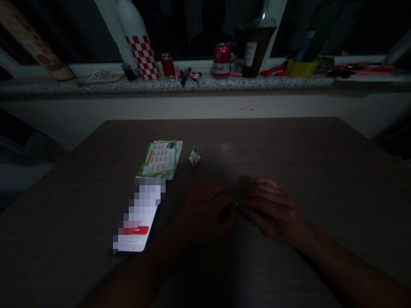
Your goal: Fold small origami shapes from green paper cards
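Left hand (pixel 208 209) and right hand (pixel 274 207), both bare, meet just below the middle of the frame, fingertips drawn together. Between them they pinch a small pale piece (pixel 236 204), which I can see only as a light speck; the fingers and the dimness hide its shape. Both forearms come in from the bottom of the frame, resting low over a dark, wood-grained tabletop (pixel 272 145).

Above the left hand, near the centre, sits a little folded paper shape (pixel 194 157) with pointed ends, printed in several colours. Just left of it lies a slightly uneven stack of printed sheets (pixel 160 159), green-edged, with rows of orange print on top. Below the stack, left of the left hand, is a lit phone (pixel 136 231); its screen is mostly blurred into squares, with a red bar near the bottom.

Across the top of the frame runs a speckled windowsill (pixel 189 87) against dark window panes. On it I see a red-and-white checkered bottle (pixel 143 53) at upper left, a red can (pixel 221 62) near the top centre, and a dark bottle with a white label (pixel 257 47) to its right.
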`<state>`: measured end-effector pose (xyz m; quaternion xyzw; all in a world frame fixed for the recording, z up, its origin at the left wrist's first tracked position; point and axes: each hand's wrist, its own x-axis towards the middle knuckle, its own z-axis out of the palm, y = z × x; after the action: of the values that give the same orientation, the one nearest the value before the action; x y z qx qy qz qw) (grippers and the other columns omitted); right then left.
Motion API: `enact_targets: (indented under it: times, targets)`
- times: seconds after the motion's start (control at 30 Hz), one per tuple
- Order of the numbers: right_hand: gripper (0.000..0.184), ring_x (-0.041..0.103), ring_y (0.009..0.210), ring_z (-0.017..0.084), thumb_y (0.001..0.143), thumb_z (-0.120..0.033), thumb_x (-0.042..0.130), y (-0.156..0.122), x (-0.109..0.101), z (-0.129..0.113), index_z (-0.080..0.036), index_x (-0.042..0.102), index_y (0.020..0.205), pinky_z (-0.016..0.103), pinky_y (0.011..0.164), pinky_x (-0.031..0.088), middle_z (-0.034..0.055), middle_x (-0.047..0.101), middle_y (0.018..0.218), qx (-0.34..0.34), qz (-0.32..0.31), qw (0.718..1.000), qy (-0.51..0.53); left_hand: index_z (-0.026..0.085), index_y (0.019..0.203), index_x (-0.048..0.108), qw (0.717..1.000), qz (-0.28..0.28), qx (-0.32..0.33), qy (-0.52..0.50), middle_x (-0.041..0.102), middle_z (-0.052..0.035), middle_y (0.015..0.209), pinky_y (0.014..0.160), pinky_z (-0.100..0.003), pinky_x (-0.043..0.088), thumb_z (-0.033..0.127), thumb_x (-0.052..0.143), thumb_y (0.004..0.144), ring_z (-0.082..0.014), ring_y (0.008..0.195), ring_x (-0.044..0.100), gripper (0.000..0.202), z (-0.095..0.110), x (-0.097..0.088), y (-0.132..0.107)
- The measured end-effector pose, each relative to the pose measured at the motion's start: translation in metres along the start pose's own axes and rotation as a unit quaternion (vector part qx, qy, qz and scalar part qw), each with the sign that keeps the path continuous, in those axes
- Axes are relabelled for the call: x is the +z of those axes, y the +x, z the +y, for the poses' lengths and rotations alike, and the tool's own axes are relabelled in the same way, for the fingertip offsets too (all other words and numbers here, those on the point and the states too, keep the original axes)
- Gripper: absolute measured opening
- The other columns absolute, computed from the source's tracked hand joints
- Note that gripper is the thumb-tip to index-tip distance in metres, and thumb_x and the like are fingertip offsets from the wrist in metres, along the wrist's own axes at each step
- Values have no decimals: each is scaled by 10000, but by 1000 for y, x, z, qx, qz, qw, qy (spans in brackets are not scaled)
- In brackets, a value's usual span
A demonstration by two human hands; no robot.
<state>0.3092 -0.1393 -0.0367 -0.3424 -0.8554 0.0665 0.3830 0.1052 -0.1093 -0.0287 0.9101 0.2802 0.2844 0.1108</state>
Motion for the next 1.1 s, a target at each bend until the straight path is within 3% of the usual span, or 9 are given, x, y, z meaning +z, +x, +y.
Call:
enact_targets:
  times: [0.4, 0.63, 1.1]
  targets:
    - [163, 612, 727, 155, 821, -82, 602, 0, -2, -10, -196, 659, 923, 371, 815, 435, 18, 693, 792, -7, -24, 999, -47, 159, 737, 613, 996, 7, 68, 65, 621, -44, 752, 664, -333, 372, 210, 502, 834, -167, 712, 509, 156, 2, -3, 4]
    - [139, 604, 713, 150, 830, -76, 570, -3, 0, -12, -164, 657, 893, 376, 796, 442, 17, 671, 767, -27, -13, 997, -68, 169, 677, 600, 992, 49, 99, 58, 607, -16, 680, 610, -317, 338, 191, 550, 799, -147, 646, 470, 134, 2, 1, 5]
    - [242, 649, 716, 176, 779, -82, 639, 0, -4, -13, -233, 622, 967, 392, 757, 488, 7, 709, 811, -44, 51, 997, -48, 175, 642, 587, 994, 68, 71, 53, 620, -9, 658, 630, -308, 376, 150, 542, 765, -142, 651, 502, 133, 1, -5, 8]
